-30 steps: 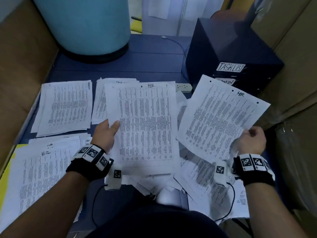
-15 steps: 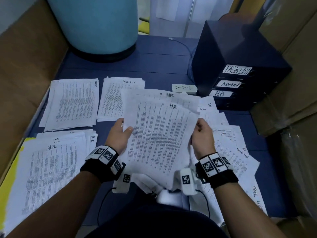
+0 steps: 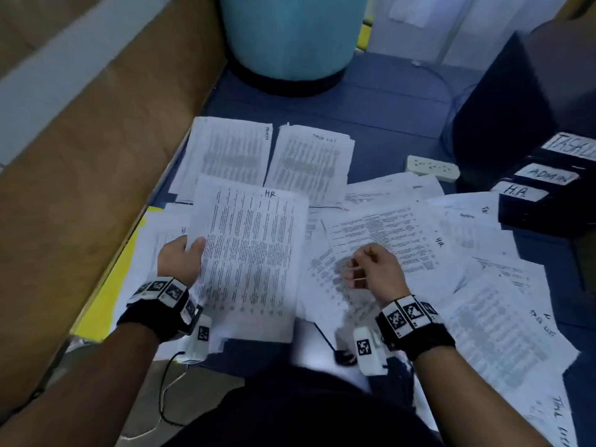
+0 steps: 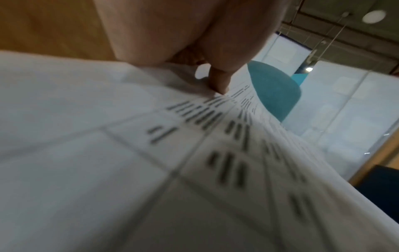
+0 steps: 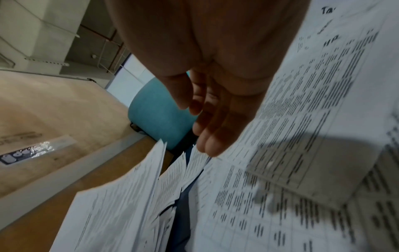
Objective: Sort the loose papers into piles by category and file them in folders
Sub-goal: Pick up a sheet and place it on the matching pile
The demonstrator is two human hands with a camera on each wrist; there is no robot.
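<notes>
My left hand point(image 3: 188, 251) grips the left edge of a few printed sheets marked HR point(image 3: 254, 256), thumb on top, as the left wrist view shows with the thumb point(image 4: 219, 81) pressed on the sheets point(image 4: 151, 170). They hang over the HR pile at the left, which lies on a yellow folder point(image 3: 106, 301). My right hand point(image 3: 361, 269) hovers with loosely curled fingers over the loose papers point(image 3: 483, 285) and holds nothing. The right wrist view shows that hand point(image 5: 207, 119) relaxed above the loose papers point(image 5: 302, 119).
Two sorted piles lie further back: one marked admin point(image 3: 225, 153) and one marked task list point(image 3: 309, 159). A dark file box point(image 3: 548, 195) labelled TASKLIST, ADMIN, H.R. stands at the right, a white power strip point(image 3: 432, 167) beside it. A teal cylinder point(image 3: 290, 33) stands behind; a brown panel point(image 3: 96, 140) borders the left.
My right hand laid its HR sheet onto the sheets in my left hand and let go. The left hand has carried the sheets leftward; the right hand has drawn back over the loose papers.
</notes>
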